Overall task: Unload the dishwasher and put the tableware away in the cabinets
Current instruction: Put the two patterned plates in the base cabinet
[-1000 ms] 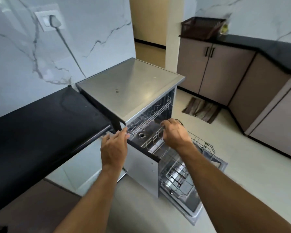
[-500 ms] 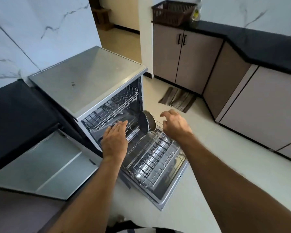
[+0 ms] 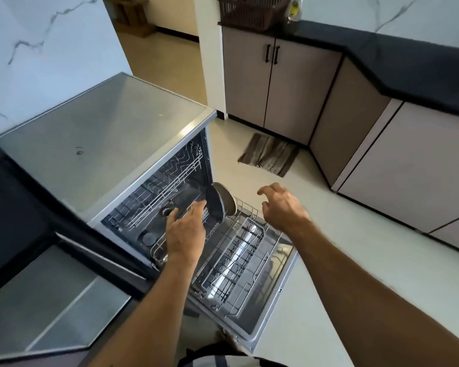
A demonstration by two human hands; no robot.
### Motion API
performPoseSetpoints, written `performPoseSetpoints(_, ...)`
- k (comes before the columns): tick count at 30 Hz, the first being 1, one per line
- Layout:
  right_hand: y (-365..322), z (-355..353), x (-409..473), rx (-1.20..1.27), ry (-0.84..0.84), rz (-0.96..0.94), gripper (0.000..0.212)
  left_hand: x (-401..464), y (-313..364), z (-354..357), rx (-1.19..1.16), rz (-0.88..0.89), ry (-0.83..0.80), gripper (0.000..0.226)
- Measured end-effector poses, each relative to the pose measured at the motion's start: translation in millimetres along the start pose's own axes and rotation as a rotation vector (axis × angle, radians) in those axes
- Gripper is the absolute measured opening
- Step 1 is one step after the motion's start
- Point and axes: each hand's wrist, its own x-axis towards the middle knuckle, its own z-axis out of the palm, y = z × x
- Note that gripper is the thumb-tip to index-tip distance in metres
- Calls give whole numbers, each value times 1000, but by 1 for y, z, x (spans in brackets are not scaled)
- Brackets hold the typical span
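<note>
Hands reach over an open dishwasher: left hand and right hand, fingers loose, hold nothing; two round dishes stand upright at the pulled-out lower rack's rear edge.

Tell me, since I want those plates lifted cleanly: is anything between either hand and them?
Nothing visible. The plates stand on edge in the lower rack, left hand and right hand open on either side.
</note>
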Motion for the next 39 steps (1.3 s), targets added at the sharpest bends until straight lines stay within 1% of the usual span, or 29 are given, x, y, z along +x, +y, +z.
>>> performPoseSetpoints(4, 3, -4, 34, -3, 0, 24, 38, 37, -4, 10, 7, 10, -56, 71)
performPoseSetpoints(7, 4, 5, 57, 18, 4, 34, 38, 57, -11, 20, 25, -10, -104, 73)
performPoseSetpoints(12, 7, 42, 80, 67, -115, 57, 37, 68, -24, 38, 15, -49, -202, 79)
performPoseSetpoints(15, 11, 68, 98, 82, -145, 61, 35, 69, -32, 56, 3, -71, -251, 79)
performPoseSetpoints(20, 24, 120, 144, 222, -201, 98, 35, 68, -35, 97, -82, -139, -291, 79)
performPoseSetpoints(25, 50, 177, 175, 326, -271, 132, 32, 82, -28, 153, -138, -231, -344, 81)
performPoseSetpoints(29, 91, 221, 196, 362, -345, 168, 32, 113, -14, 214, -177, -277, -351, 76)
performPoseSetpoints(34, 133, 276, 230, 441, -332, 273, 29, 149, -1, 295, -198, -314, -339, 58)
performPoseSetpoints(36, 146, 299, 243, 469, -317, 296, 27, 161, -2, 330, -214, -349, -328, 57)
performPoseSetpoints(39, 163, 331, 260, 554, -332, 358, 23, 180, -5, 375, -227, -456, -289, 63)
